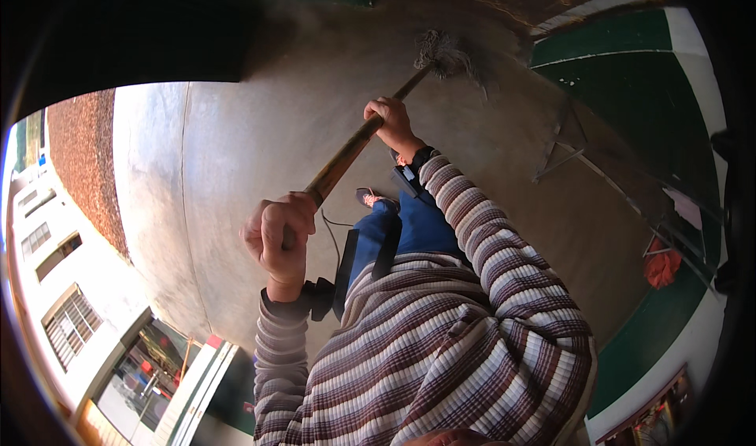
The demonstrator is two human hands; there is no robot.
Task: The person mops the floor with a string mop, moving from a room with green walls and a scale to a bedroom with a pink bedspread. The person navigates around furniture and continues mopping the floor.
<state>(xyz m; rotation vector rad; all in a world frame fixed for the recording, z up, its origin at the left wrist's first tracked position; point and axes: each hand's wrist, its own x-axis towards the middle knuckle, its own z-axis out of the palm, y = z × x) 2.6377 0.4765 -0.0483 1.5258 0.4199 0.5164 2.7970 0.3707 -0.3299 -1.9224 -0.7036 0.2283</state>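
Note:
A string mop with grey strands (443, 56) lies spread on the concrete floor (266, 133) ahead of me. Its long wooden handle (345, 158) slants down toward my left side. My left hand (279, 230) grips the handle's near end, fingers wrapped around it. Farther along the shaft, toward the mop head, my right hand (391, 122) is closed around the wood. Both wrists wear dark bands with small devices. My feet stand below the handle, in laced shoes (376, 199).
On the right, a folding metal-legged table frame (608, 180) stands by a green-and-white wall (638, 86). A red bag (662, 265) hangs near it. A dark cable (331, 233) shows beside my left leg. Bright light enters from the left, where a white building (65, 257) stands outside.

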